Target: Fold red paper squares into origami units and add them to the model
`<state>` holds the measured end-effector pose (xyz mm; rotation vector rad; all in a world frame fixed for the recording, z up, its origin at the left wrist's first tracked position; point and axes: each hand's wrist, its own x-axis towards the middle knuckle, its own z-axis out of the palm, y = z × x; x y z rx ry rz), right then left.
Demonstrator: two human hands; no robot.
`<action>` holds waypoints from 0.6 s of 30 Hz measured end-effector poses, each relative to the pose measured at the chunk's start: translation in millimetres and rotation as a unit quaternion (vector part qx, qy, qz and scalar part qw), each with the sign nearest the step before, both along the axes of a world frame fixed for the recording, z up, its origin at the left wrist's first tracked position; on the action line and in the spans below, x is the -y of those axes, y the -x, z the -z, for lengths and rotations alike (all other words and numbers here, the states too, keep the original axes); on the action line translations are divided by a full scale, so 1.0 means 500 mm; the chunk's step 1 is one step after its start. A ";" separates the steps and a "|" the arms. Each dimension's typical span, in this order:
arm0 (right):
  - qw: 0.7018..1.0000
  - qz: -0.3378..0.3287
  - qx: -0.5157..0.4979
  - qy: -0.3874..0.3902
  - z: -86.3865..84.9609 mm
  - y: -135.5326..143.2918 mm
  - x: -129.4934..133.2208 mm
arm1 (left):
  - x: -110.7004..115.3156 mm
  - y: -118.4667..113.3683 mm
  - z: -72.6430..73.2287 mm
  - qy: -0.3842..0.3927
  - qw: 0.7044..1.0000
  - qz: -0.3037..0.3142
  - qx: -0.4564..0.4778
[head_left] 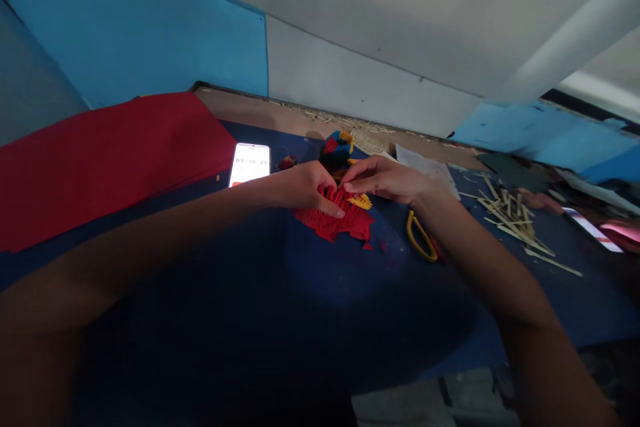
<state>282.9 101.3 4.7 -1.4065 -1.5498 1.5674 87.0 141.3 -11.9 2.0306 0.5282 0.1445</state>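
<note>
A pile of small cut or folded red pieces (pixel 345 220), apparently paper, lies on the dark blue table in front of me. My left hand (pixel 316 188) curls over its upper left part, with the thumb stretched across the red pieces. Just right of it, my right hand (pixel 385 178) pinches with thumb and forefinger close to the left fingertips; what sits between them is too small to make out. Yellow pieces (pixel 361 201) rest on the red ones below my right hand. Behind both hands stands a ridged blue, red and yellow object (pixel 337 145), partly hidden.
A lit phone (pixel 250 163) showing a timer stands left of my hands, near a large red sheet (pixel 115 160). Yellow-handled scissors (pixel 421 237) lie by my right forearm. Farther right are scattered thin wooden sticks (pixel 515 217) and another phone (pixel 593 230).
</note>
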 end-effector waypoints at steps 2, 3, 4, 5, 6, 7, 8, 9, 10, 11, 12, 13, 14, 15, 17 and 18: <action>1.000 0.003 -0.008 0.001 0.002 0.001 0.000 | -0.001 0.000 0.001 -0.002 1.000 0.002 -0.001; 1.000 0.004 -0.011 0.001 0.003 0.001 0.000 | -0.002 -0.001 0.001 -0.003 1.000 0.003 0.000; 1.000 0.005 -0.014 -0.002 0.004 0.002 0.001 | -0.003 -0.001 0.002 -0.004 1.000 0.004 0.003; 1.000 0.004 -0.016 -0.005 0.005 0.001 0.001 | -0.003 -0.001 0.003 -0.002 1.000 0.004 0.005; 1.000 0.003 -0.018 -0.009 0.007 0.001 0.002 | -0.003 -0.002 0.003 -0.001 1.000 0.002 0.007; 1.000 0.001 -0.021 -0.015 0.009 0.000 0.003 | -0.003 -0.002 0.004 0.001 1.000 -0.001 0.008; 0.999 -0.001 -0.023 -0.022 0.010 -0.002 0.004 | -0.003 -0.002 0.004 0.003 1.000 -0.004 0.008; 0.999 -0.002 -0.023 -0.028 0.011 -0.003 0.006 | -0.003 -0.003 0.004 0.005 1.000 -0.009 0.007; 0.999 -0.001 -0.023 -0.034 0.012 -0.005 0.008 | -0.002 -0.003 0.003 0.008 1.000 -0.014 0.007; 0.999 0.003 -0.021 -0.040 0.013 -0.007 0.010 | -0.002 -0.003 0.003 0.013 1.000 -0.016 0.008; 0.999 0.008 -0.019 -0.046 0.013 -0.008 0.012 | -0.001 -0.003 0.002 0.019 1.000 -0.016 0.009; 0.999 0.013 -0.018 -0.050 0.014 -0.009 0.014 | -0.001 -0.003 0.001 0.025 1.000 -0.015 0.011; 0.998 0.019 -0.018 -0.053 0.014 -0.009 0.016 | 0.000 -0.003 0.001 0.030 0.999 -0.016 0.012; 0.998 0.024 -0.021 -0.057 0.015 -0.009 0.018 | 0.000 -0.003 0.000 0.032 0.999 -0.017 0.013; 0.997 0.032 -0.026 -0.066 0.017 -0.009 0.021 | 0.001 -0.004 0.000 0.032 0.999 -0.022 0.016; 0.996 0.036 -0.026 -0.073 0.018 -0.009 0.023 | 0.002 -0.004 0.000 0.030 0.999 -0.024 0.018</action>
